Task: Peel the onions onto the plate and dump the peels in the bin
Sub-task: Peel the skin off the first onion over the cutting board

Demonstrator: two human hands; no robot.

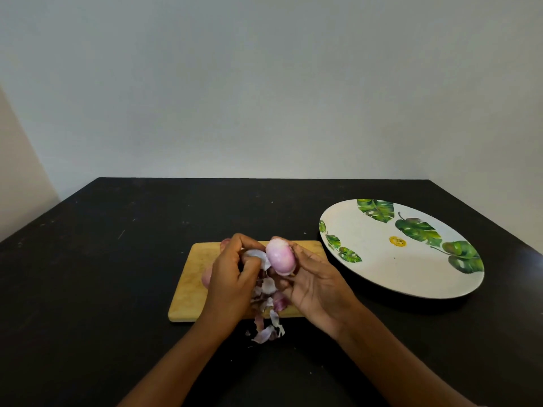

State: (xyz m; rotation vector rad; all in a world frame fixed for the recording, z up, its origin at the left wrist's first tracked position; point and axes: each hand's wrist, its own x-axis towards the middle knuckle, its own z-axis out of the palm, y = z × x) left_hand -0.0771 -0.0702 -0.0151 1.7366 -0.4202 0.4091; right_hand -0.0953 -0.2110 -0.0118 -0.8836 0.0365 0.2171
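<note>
Holding a peeled pink onion (279,257) above the wooden cutting board (191,283), the right hand (318,286) has its grip clamped round the bulb. The left hand (232,277), at the onion's 9 o'clock, has its grip pinched on a pale peel flake (258,257). Loose peels (269,312) lie at the onion's 6 o'clock, spilling off the board's near edge onto the black tabletop (117,259); unpeeled onions (206,279) show partly behind the left hand, and the leaf-printed plate (382,277) sits at the board's 2 o'clock, its yellow centre mark (397,241) too small to read.

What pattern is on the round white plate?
The round white plate shows green leaves and a yellow mark; head view.
</note>
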